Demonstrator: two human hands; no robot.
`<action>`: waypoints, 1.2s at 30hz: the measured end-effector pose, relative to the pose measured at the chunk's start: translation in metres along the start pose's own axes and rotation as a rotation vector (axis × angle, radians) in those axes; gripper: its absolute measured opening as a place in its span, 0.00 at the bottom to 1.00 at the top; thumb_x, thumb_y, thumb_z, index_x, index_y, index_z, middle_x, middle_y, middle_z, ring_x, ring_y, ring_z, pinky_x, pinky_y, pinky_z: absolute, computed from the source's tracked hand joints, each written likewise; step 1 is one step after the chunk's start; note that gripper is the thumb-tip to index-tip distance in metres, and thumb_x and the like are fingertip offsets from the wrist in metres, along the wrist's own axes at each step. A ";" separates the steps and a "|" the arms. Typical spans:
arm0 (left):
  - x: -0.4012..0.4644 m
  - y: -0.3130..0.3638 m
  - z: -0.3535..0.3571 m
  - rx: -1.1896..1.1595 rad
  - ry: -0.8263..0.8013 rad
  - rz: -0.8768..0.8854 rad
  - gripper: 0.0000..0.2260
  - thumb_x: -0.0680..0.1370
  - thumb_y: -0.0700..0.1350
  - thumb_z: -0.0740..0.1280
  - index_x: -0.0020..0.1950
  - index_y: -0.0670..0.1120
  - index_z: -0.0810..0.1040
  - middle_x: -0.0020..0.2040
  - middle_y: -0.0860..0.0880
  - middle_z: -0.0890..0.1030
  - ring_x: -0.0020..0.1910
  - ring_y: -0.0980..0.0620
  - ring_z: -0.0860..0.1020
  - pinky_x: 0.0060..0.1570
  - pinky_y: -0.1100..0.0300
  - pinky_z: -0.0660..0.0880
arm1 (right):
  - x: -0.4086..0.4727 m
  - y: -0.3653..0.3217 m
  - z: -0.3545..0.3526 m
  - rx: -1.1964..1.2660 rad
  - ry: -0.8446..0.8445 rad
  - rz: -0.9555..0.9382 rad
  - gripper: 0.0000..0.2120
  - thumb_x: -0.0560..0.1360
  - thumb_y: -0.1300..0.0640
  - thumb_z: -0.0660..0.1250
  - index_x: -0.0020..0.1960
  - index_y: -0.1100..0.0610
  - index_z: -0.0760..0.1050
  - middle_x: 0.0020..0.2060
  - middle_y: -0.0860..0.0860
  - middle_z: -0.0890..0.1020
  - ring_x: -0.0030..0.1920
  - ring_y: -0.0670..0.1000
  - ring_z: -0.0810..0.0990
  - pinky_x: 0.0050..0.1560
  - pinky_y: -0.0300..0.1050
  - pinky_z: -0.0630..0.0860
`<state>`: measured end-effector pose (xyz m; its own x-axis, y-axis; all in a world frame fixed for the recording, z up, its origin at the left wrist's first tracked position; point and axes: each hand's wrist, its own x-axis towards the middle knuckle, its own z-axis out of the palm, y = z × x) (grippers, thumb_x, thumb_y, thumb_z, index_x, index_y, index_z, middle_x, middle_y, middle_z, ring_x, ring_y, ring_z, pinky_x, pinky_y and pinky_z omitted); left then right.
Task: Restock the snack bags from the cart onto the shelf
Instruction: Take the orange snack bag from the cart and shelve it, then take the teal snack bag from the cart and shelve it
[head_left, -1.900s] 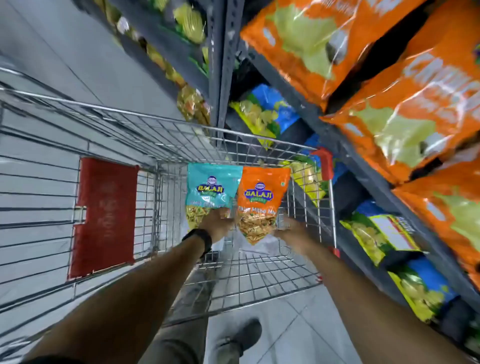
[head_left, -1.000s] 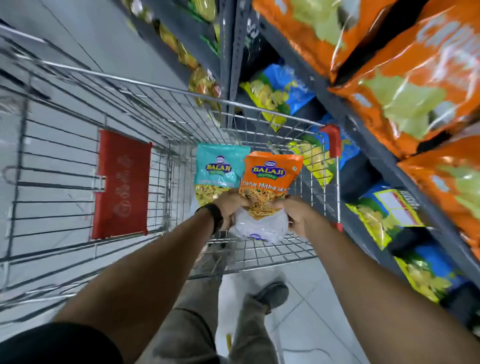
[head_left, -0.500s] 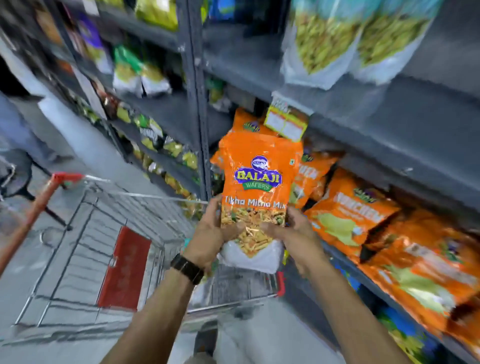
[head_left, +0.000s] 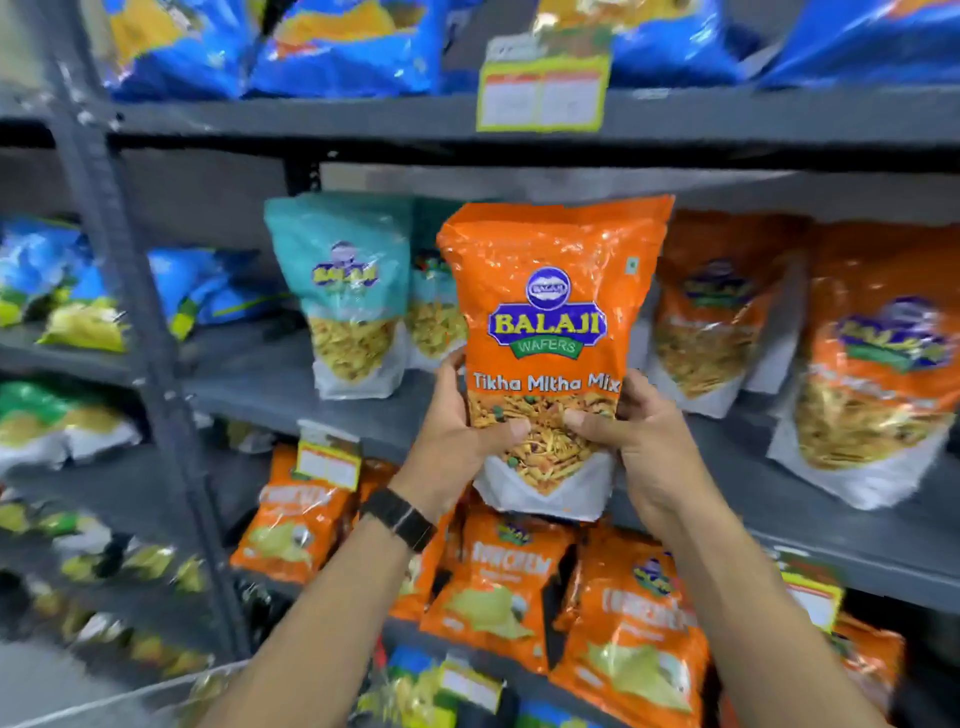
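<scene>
Head view: I have my left hand (head_left: 457, 431) and right hand (head_left: 636, 441) clamped on the lower sides of the orange snack bag (head_left: 553, 332), upright, long axis vertical, raised before the middle shelf (head_left: 260, 384). Its slot, I judge, lies straight ahead between the teal bag (head_left: 348, 291) and the orange row (head_left: 722, 312); neither hand is nearer.

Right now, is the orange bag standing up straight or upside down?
Upright. The orange bag has its words reading the right way up, its white bottom lowest, and both hands, left and right, grip its lower half.
</scene>
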<state>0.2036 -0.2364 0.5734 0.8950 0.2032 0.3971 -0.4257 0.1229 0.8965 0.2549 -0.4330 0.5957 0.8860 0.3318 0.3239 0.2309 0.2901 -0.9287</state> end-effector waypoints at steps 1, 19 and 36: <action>0.015 -0.004 0.011 0.017 -0.015 -0.007 0.42 0.69 0.28 0.75 0.78 0.46 0.61 0.69 0.38 0.79 0.64 0.43 0.82 0.59 0.44 0.81 | 0.008 -0.002 -0.011 -0.002 0.038 0.014 0.25 0.65 0.68 0.79 0.60 0.55 0.82 0.52 0.55 0.90 0.52 0.55 0.89 0.46 0.47 0.85; 0.088 -0.058 0.070 0.151 -0.120 -0.105 0.34 0.75 0.33 0.75 0.74 0.54 0.67 0.68 0.47 0.81 0.68 0.47 0.80 0.64 0.51 0.79 | 0.029 0.021 -0.088 -0.185 0.372 -0.035 0.21 0.73 0.63 0.77 0.62 0.46 0.78 0.51 0.41 0.87 0.53 0.43 0.87 0.46 0.36 0.82; -0.196 -0.146 -0.154 0.168 0.487 -0.519 0.14 0.77 0.28 0.69 0.62 0.38 0.81 0.51 0.39 0.85 0.47 0.50 0.83 0.47 0.65 0.80 | -0.088 0.215 0.089 -0.375 -0.288 0.489 0.19 0.68 0.71 0.77 0.52 0.53 0.79 0.43 0.54 0.81 0.42 0.51 0.79 0.44 0.41 0.78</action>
<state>0.0697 -0.1449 0.3348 0.7984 0.5731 -0.1848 0.0986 0.1784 0.9790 0.1913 -0.3202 0.3833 0.7936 0.5865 -0.1618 0.0011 -0.2673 -0.9636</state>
